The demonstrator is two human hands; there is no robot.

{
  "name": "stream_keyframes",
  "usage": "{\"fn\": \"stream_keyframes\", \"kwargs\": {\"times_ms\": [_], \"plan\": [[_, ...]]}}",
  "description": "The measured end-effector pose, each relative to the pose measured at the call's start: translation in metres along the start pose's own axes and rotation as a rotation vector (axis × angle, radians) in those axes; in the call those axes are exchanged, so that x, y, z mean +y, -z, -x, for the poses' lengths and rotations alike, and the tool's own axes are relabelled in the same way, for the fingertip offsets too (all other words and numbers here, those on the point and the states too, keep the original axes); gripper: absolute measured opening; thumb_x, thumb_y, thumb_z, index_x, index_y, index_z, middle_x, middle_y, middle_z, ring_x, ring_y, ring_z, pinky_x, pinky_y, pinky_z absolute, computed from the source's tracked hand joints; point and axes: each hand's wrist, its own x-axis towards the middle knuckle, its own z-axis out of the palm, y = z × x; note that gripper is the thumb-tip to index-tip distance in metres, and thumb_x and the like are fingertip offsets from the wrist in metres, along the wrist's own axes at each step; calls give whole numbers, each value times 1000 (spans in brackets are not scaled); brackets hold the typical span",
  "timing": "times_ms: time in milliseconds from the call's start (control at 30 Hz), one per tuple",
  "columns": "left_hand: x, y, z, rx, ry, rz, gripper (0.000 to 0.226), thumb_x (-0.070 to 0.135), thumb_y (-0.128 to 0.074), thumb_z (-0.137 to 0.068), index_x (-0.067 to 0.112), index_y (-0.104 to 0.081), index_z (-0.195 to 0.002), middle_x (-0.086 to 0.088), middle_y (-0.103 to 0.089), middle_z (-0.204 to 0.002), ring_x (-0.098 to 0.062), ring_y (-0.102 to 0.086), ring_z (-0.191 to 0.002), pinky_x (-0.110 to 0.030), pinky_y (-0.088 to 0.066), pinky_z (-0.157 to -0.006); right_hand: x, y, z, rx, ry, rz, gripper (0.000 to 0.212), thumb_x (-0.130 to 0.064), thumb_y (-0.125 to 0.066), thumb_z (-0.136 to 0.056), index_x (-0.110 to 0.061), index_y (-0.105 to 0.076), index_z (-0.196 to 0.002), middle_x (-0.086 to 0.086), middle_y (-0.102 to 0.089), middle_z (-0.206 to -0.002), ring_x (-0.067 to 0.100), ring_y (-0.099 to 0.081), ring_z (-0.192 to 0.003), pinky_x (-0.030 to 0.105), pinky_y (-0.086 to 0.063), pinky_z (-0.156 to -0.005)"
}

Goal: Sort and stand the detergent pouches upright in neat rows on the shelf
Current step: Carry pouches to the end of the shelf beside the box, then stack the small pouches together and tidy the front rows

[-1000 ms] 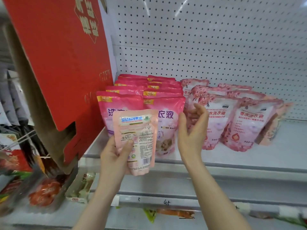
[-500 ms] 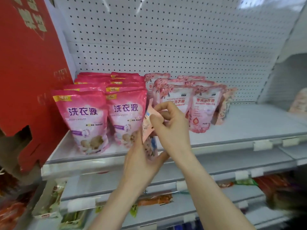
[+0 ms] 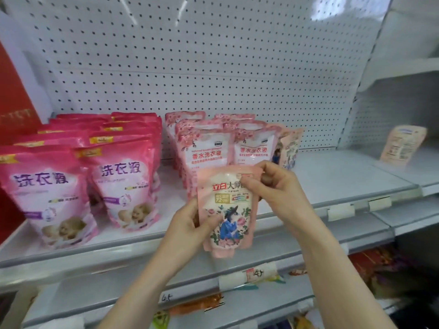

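I hold a small peach pouch (image 3: 229, 210) with a blue figure and roses, front side facing me, in front of the shelf edge (image 3: 332, 203). My left hand (image 3: 190, 224) grips its lower left side, thumb across the front. My right hand (image 3: 273, 184) pinches its top right corner. On the shelf stand two rows of bright pink pouches (image 3: 123, 184) at the left and two rows of pale floral pouches (image 3: 209, 148) in the middle. One matching peach pouch (image 3: 288, 148) stands behind and right of the floral rows.
A red cardboard box (image 3: 14, 110) bounds the shelf's left end. White pegboard (image 3: 213, 67) backs it. Another peach pouch (image 3: 401, 144) stands on the neighbouring shelf at the right. Lower shelves with price tags (image 3: 259, 274) hold mixed goods.
The pouch was turned from back side to front side facing me. My right hand moved from the shelf pouches onto its top corner. The view swung right.
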Motion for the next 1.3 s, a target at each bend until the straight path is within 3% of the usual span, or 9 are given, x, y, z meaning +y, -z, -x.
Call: {"fn": "stream_keyframes", "kwargs": {"times_ms": [67,200,400,533,700,900,1033,1200,1300], "plan": [[8,-15,-25,22,-66,-49,38,-2,-66,-85,25,-60,-112,12,-73,-105,-8,-69,-98,-22,-56,-79,7,30,-7,52,18,-12,14,-4,-69,-88,5,-60,-93,10,-77,-88,18,-74,-78,25,-58,-63],[34,-51,-88,126,-293,-310,38,5,-66,-87,31,-63,-114,18,-70,-108,0,-64,-103,-18,-50,-92,13,107,-29,103,38,42,6,-7,-70,-88,-5,-65,-92,10,-78,-85,20,-74,-76,26,-58,-61],[69,-107,-184,197,-561,-899,31,24,-62,-92,25,-62,-124,13,-61,-124,-7,-56,-113,-33,-45,-98,18,229,-81,180,78,138,11,-10,-70,-88,-21,-70,-89,4,-78,-83,16,-74,-72,22,-57,-59],[69,-130,-225,188,-472,-1180,35,32,-60,-92,22,-62,-125,5,-60,-129,-16,-54,-120,-36,-43,-101,37,281,-119,197,69,250,18,-9,-70,-90,-27,-70,-91,0,-78,-81,16,-74,-71,30,-57,-61],[59,-139,-237,151,-379,-1328,35,39,-54,-94,23,-64,-123,7,-62,-124,-18,-59,-111,-36,-48,-89,65,309,-148,192,51,335,18,-13,-68,-92,-30,-67,-91,-1,-77,-79,16,-71,-71,38,-53,-65],[53,-170,-247,149,-503,-1416,25,22,-70,-85,14,-71,-108,-2,-69,-109,-28,-64,-99,-41,-55,-78,103,314,-155,133,-6,363,22,-8,-66,-91,-28,-62,-83,3,-75,-76,16,-63,-66,26,-43,-56],[34,-209,-262,91,-494,-1520,52,10,-87,-64,11,-70,-113,-6,-69,-111,-27,-65,-100,-36,-57,-72,108,332,-167,-51,-82,386,23,-3,-65,-90,-24,-61,-82,4,-75,-78,17,-66,-72,40,-50,-70],[0,-229,-286,125,-272,-1572,80,2,-70,-81,10,-30,-149,-7,-48,-143,-24,-46,-128,-32,-47,-100,96,357,-208,-451,-98,362,13,-37,-72,-88,-24,-70,-89,2,-77,-89,12,-71,-85,22,-54,-73],[-9,-237,-292,173,-206,-1537,84,-8,-66,-76,13,-30,-149,-2,-60,-115,-22,-57,-101,-30,-49,-80,99,357,-248,-336,-31,319,14,-36,-68,-90,-23,-74,-92,0,-78,-89,14,-73,-82,26,-55,-71]]}}
